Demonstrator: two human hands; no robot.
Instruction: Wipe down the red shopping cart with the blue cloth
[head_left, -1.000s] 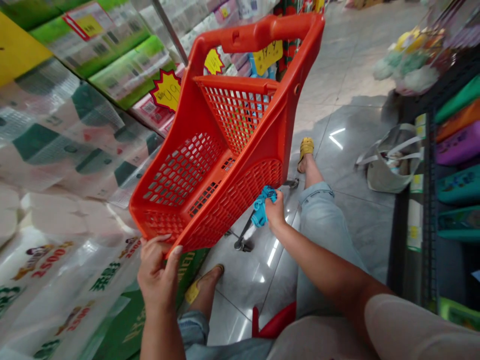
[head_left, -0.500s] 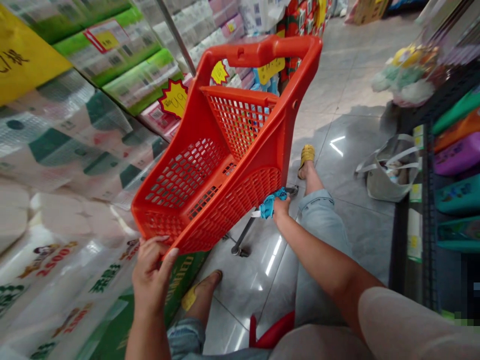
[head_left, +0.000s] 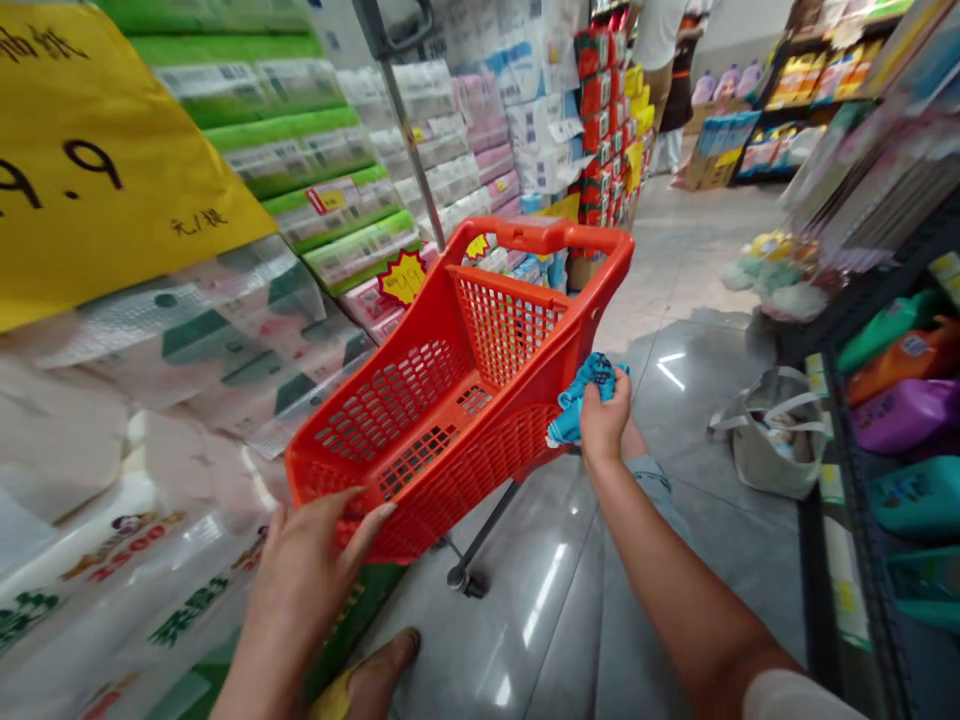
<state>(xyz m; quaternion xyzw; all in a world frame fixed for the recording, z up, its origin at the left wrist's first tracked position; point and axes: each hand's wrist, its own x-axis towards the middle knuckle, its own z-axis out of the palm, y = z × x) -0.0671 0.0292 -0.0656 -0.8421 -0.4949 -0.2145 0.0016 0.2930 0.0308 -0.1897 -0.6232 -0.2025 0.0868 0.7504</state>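
Observation:
A red plastic shopping cart (head_left: 517, 420) stands at an angle in front of me, its slatted basket holding nothing that I can see. At the basket's near left corner is my left hand (head_left: 307, 560), thumb and fingers apart and stretched over the rim; whether they touch it I cannot tell. Gripped in my right hand (head_left: 606, 420) is a bunched blue cloth (head_left: 577, 400) with a dark pattern on one part. That hand is raised beside the cart's right side, and the cloth overlaps the basket wall in view.
Stacked tissue packs (head_left: 300, 150) line the left, with a yellow price sign (head_left: 112, 170). On the right, a shelf holds coloured bottles (head_left: 907, 400); a pale tote bag (head_left: 780, 450) sits on the floor beside it. People (head_left: 667, 70) stand far down the aisle.
My right hand has lifted the blue cloth up alongside the basket. My left hand's fingers have loosened from the rim. The view has tilted up, showing more of the aisle.

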